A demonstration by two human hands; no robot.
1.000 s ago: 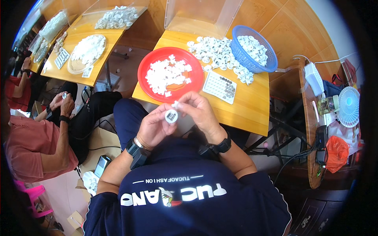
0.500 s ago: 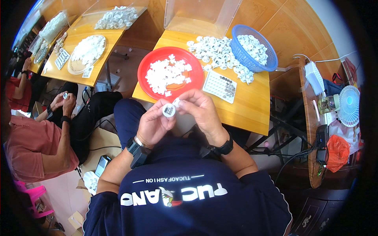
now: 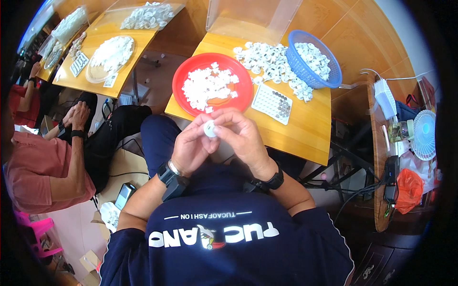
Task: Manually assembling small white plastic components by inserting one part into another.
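My left hand (image 3: 190, 147) and my right hand (image 3: 244, 142) meet in front of the near edge of the table. Pinched between their fingertips is a small round white plastic piece (image 3: 209, 128), its pale flat face turned up. Both thumbs and forefingers press around its rim. Just beyond my fingers stands a red round tray (image 3: 247, 76) with many small white plastic parts (image 3: 202, 88) in it. To its right lies a white grid tray (image 3: 263, 99) holding dark grey, coin-like discs (image 3: 283, 108).
Round white pieces (image 3: 265, 59) are heaped beside a blue basket (image 3: 339, 76) of similar ones on the wooden table (image 3: 305, 138). A clear bin (image 3: 253, 19) stands behind. At left, a co-worker's hands (image 3: 76, 117) are near another table (image 3: 138, 45). A fan (image 3: 423, 135) is at right.
The round piece showed an open inside with metallic parts, and my right hand held a small white part beside it. Now a plain white face shows and both hands close around it.
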